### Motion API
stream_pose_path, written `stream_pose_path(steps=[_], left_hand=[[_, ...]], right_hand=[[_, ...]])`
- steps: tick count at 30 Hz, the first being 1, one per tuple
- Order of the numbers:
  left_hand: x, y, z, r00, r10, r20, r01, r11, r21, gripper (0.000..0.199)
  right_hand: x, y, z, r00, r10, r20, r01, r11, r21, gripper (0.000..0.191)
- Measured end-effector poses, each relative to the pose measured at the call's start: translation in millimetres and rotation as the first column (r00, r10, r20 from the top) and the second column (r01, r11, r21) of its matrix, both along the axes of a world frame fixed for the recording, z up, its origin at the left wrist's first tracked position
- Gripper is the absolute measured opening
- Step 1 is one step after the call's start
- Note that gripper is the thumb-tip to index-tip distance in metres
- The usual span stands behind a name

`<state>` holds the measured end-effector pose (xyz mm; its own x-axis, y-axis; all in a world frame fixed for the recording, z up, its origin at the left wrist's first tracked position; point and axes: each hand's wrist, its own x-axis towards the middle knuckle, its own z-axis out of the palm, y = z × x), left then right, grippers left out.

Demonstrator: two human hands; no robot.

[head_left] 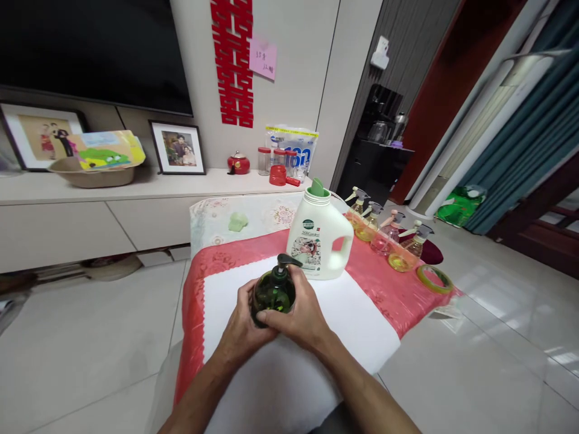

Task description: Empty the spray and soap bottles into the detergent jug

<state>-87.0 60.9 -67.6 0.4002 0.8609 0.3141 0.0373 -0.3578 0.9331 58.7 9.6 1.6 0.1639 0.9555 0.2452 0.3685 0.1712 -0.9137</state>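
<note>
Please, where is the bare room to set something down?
Bare: the white mat right of the right hand, and between the left hand and red cloth. Crowded: the cloth's right side, with four spray bottles and tape, and the middle, where both hands hold the pump bottle before the jug.

Here's the pump bottle [274, 298], between your left hand [246, 322] and right hand [304, 310], with the jug [312, 235] just beyond it on the table [366, 265]! Over to your right, spray bottles [411, 246] run in a row, tape roll [421, 275] at the near end (right by the table's edge). Farther back, jars [264, 161] sit on the cabinet [181, 184].
</note>
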Motion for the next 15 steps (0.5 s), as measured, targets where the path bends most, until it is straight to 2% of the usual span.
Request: stream_pose_path(steps=[4,9,12,15], left_hand=[[-4.9,-1.3,4.0,0.999,-0.024,0.045,0.027,0.998,-0.054,0.082],[-7.3,-0.5,3.9,0.98,-0.181,0.08,0.191,0.973,-0.13,0.088],[-5.7,0.4,0.3,0.972,-0.219,0.086,0.227,0.969,-0.098,0.086],[-4.9,1.8,-3.9,0.972,-0.22,0.079,0.226,0.971,-0.078,0.086]], right_hand=[[10.0,-0.5,6.3,0.991,0.133,-0.003,-0.133,0.991,0.002,0.077],[36.9,-2.5,14.6,0.933,0.359,-0.014,-0.359,0.933,-0.039,0.085],[40.0,-5.6,14.1,0.94,0.341,0.018,-0.34,0.94,-0.027,0.092],[35.1,-12.3,11.4,0.976,0.218,0.022,-0.218,0.976,-0.007,0.095]])
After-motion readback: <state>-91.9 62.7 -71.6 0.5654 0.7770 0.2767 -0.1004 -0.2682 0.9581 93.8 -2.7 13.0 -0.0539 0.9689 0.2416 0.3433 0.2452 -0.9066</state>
